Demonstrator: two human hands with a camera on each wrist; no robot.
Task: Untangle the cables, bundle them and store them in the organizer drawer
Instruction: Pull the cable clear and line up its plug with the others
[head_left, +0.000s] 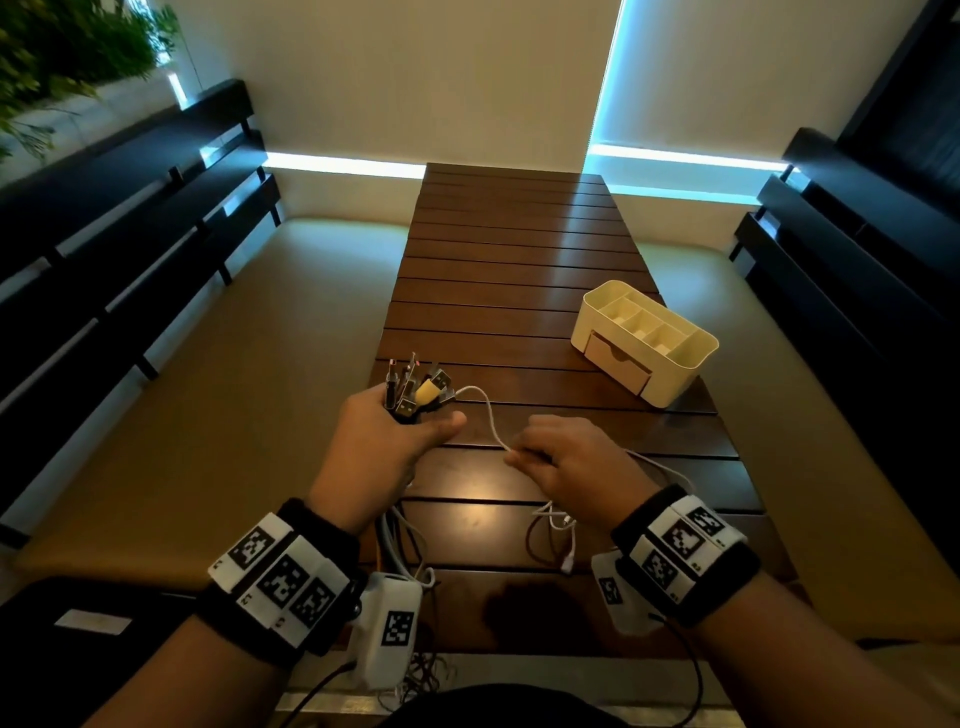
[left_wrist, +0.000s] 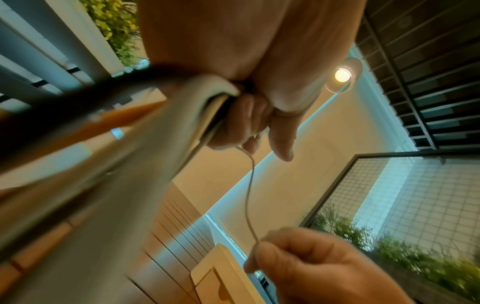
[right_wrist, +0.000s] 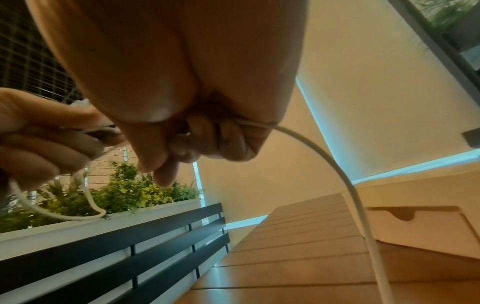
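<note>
My left hand (head_left: 387, 441) grips a bunch of cables (head_left: 415, 389) just below their plugs, which stick up above the fist over the wooden table's left edge. In the left wrist view the cables' (left_wrist: 109, 164) lower lengths stream out of that fist (left_wrist: 249, 123). A thin white cable (head_left: 485, 415) runs from the bunch to my right hand (head_left: 566, 457), which pinches it between thumb and fingers. In the right wrist view the white cable (right_wrist: 348, 185) passes through the curled fingers (right_wrist: 226, 133) and drops to the table. The cream organizer (head_left: 644, 340), its drawer (head_left: 618, 364) closed, stands at the right.
Loose cable ends (head_left: 556, 530) lie on the slatted table (head_left: 509, 249) near its front edge, and more hang off it by my left wrist. Dark benches (head_left: 130, 234) flank both sides. A planter with greenery (right_wrist: 124, 197) sits behind the left bench.
</note>
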